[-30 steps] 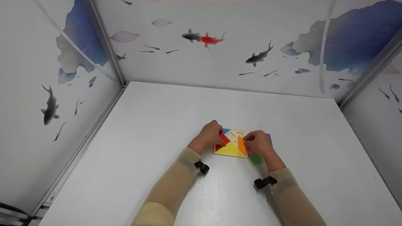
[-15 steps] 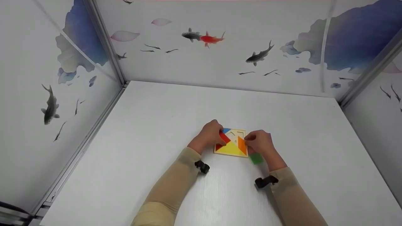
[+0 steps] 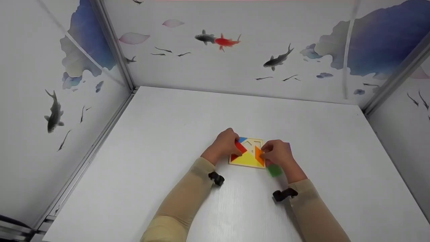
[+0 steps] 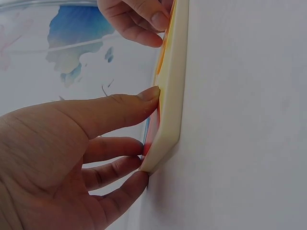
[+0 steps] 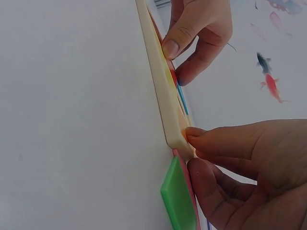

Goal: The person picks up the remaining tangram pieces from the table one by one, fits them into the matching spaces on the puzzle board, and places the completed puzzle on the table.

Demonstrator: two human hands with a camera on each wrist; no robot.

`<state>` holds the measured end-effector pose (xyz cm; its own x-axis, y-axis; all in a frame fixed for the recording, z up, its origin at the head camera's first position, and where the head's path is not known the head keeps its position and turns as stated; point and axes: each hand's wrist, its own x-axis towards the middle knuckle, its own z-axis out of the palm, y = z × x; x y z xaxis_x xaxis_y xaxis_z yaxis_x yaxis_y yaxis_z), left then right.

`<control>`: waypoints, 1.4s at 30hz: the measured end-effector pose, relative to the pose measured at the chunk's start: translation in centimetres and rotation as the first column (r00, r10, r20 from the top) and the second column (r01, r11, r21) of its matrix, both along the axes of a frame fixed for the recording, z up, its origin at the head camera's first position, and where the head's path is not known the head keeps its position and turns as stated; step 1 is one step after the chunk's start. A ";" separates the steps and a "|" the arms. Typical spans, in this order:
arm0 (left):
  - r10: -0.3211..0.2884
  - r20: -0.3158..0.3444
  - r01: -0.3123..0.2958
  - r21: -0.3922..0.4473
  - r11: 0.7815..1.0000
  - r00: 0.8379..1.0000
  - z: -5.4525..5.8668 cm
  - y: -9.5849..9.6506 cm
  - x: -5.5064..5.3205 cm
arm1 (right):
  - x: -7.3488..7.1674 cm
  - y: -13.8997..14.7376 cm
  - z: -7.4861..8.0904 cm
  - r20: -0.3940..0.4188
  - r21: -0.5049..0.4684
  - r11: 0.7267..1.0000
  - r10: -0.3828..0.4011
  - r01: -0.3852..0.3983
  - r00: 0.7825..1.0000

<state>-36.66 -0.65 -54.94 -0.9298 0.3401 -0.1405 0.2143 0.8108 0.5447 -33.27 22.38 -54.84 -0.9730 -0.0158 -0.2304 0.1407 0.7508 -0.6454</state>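
A square wooden tangram tray (image 3: 247, 165) lies on the table with blue, red, yellow and orange pieces in it. Bare recesses show toward its upper right. My left hand (image 3: 223, 144) holds the tray's left side, its thumb over the red piece (image 3: 240, 147) and its fingers along the edge. At the right rim my right hand (image 3: 278, 153) pinches the orange piece (image 3: 258, 156) with thumb and fingertips. A green piece (image 5: 178, 194) lies just outside the tray under the right hand, with a pinkish-red piece beside it. A purple bit (image 3: 288, 145) peeks out behind that hand.
White table (image 3: 174, 134) surrounds the tray on every side. Printed walls with fish and blue patches stand at the back, left and right, joined by metal corner posts (image 3: 114, 43). Each wrist carries a small black camera (image 3: 216, 178).
Very little differs. The right hand's fingertips shift slightly at the orange piece; the left hand and the tray keep their places.
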 end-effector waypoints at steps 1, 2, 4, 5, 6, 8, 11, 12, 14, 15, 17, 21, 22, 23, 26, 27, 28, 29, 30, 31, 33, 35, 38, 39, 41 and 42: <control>0.001 0.001 -0.001 0.003 1.000 1.000 0.0 0.0 0.0 | 0.0 0.1 0.0 -0.009 -0.002 1.000 0.008 -0.008 1.000; 0.000 0.001 0.000 0.005 1.000 1.000 0.0 0.0 0.0 | 0.0 0.2 0.0 -0.017 -0.005 1.000 0.019 -0.019 1.000; -0.003 0.000 0.003 0.006 1.000 1.000 0.1 0.0 0.0 | -0.1 0.3 -0.1 -0.027 -0.014 1.000 0.028 -0.028 0.999; -0.004 0.001 0.004 0.006 1.000 1.000 0.1 0.0 0.0 | -0.1 0.4 -0.1 -0.031 -0.017 0.999 0.032 -0.032 0.999; -0.004 0.002 0.004 0.005 1.000 1.000 0.1 0.1 0.0 | -0.1 0.4 -0.1 -0.024 -0.028 0.999 0.032 -0.033 0.999; -0.004 0.004 0.004 0.001 1.000 1.000 0.1 0.1 0.0 | -0.1 0.4 -0.1 -0.011 -0.046 0.999 0.027 -0.028 1.000; -0.001 0.008 0.001 0.000 1.000 1.000 0.2 0.1 -0.1 | -0.1 0.4 0.0 0.008 -0.063 0.998 0.018 -0.017 1.000; -0.001 0.009 0.001 0.000 1.000 1.000 0.2 0.2 -0.1 | -0.1 0.4 0.1 0.017 -0.070 0.998 0.011 -0.010 1.000; -0.001 0.007 0.001 -0.001 1.000 1.000 0.2 0.2 -0.1 | -0.1 0.3 0.2 0.025 -0.068 0.998 0.004 -0.002 1.000; 0.000 0.008 0.000 0.001 1.000 1.000 0.2 0.2 0.0 | -0.1 0.3 0.2 0.028 -0.070 0.998 0.002 0.000 1.000; 0.001 0.009 -0.001 0.005 1.000 1.000 0.3 0.2 0.0 | -0.1 0.3 0.3 0.031 -0.065 0.998 -0.004 0.006 1.000; -0.002 0.006 0.002 0.000 1.000 1.000 0.4 0.1 0.0 | -0.1 0.4 0.2 0.020 -0.057 0.998 -0.004 0.005 1.000; -0.003 0.005 0.003 -0.003 1.000 1.000 0.4 0.1 0.0 | -0.1 0.4 0.2 0.020 -0.057 0.998 -0.005 0.007 1.000; -0.004 0.005 0.004 -0.005 1.000 1.000 0.4 0.2 0.0 | -0.1 0.5 0.2 0.014 -0.059 0.998 -0.003 0.004 1.000; -0.005 0.005 0.005 -0.008 1.000 1.000 0.4 0.2 0.0 | 0.0 0.8 0.3 -0.003 -0.061 0.998 -0.003 0.003 1.000; -0.006 0.003 0.006 -0.008 1.000 1.000 0.4 0.2 -0.1 | 0.0 0.9 0.3 -0.010 -0.058 0.998 0.000 0.000 1.000; -0.005 0.003 0.005 -0.005 1.000 1.000 0.4 0.2 0.0 | 0.0 1.0 0.3 -0.016 -0.055 0.998 0.001 -0.002 1.000; -0.002 0.004 0.002 0.000 1.000 1.000 0.3 0.2 0.0 | 0.0 1.1 0.4 -0.025 -0.046 0.999 0.003 -0.004 1.000; -0.002 0.002 0.002 0.005 1.000 1.000 0.3 0.2 0.0 | 0.0 1.1 0.5 -0.027 -0.041 0.999 0.001 -0.002 1.000; -0.001 0.000 0.001 0.010 1.000 1.000 0.3 0.2 0.0 | 0.0 1.2 0.6 -0.026 -0.034 0.999 0.001 -0.002 1.000; 0.005 0.003 -0.005 0.026 1.000 1.000 0.2 0.1 0.1 | 0.1 1.4 0.8 -0.015 -0.017 1.000 0.004 -0.004 1.000; 0.011 0.006 -0.012 0.036 0.999 1.000 0.2 0.0 0.1 | 0.0 1.5 1.1 0.004 0.011 1.000 0.000 0.000 1.000; 0.013 0.008 -0.013 0.032 0.999 1.000 0.2 0.0 0.1 | 0.1 1.6 1.6 0.050 0.058 0.998 0.008 -0.010 0.999; 0.014 0.009 -0.014 0.027 1.000 1.000 0.1 0.1 0.1 | 0.1 1.6 1.7 0.065 0.077 0.997 0.010 -0.015 0.998; 0.018 0.015 -0.018 0.023 1.000 1.000 0.1 0.1 0.1 | 0.1 1.7 1.9 0.092 0.118 0.992 0.023 -0.034 0.996; 0.023 0.020 -0.023 0.023 0.999 1.000 0.2 0.1 0.1 | 0.2 1.7 2.0 0.105 0.139 0.989 0.035 -0.049 0.994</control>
